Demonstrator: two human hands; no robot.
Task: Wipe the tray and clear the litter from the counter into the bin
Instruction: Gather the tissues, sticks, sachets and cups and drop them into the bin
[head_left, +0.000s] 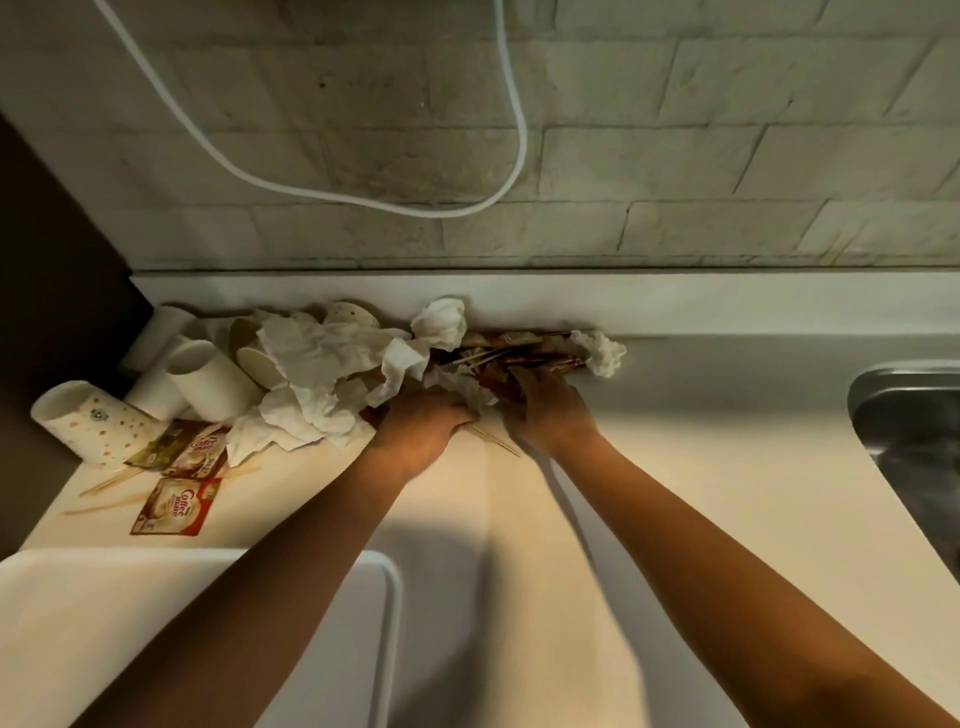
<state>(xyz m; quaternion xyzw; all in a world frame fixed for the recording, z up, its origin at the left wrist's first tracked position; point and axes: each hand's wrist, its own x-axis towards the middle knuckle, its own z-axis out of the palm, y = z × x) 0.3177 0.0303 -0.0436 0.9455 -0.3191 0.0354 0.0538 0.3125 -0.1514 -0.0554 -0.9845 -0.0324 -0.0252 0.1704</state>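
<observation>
At the far left of the bench (649, 493), against the back edge, several white paper cups (208, 379) are seen lying on their sides, with a spotted cup (96, 418) nearest the corner. Just in front of them, creamer sachets (176, 506) and thin wooden stirrers (111, 483) are scattered flat on the surface. The white tray (363, 597) is seen in the near left corner of the view, partly hidden under the left forearm. Further right, a heap of crumpled paper napkins (322, 374) is piled against the cups and the back edge. The left hand (421, 423) is laid on the near edge of this heap, its fingers curled into the napkins and wrappers. Just beside it, the right hand (553, 410) is pressed into a bundle of brown wrappers and sticks (511, 353), fingers curled around the litter; the two hands are close together but apart. A single stirrer (493, 440) is seen on the bench between the wrists. A further crumpled napkin (602, 353) lies at the right end of the litter. At the far right, the steel sink (909, 415) is set into the bench. A white cable (363, 195) hangs across the brick wall (727, 130) behind.
</observation>
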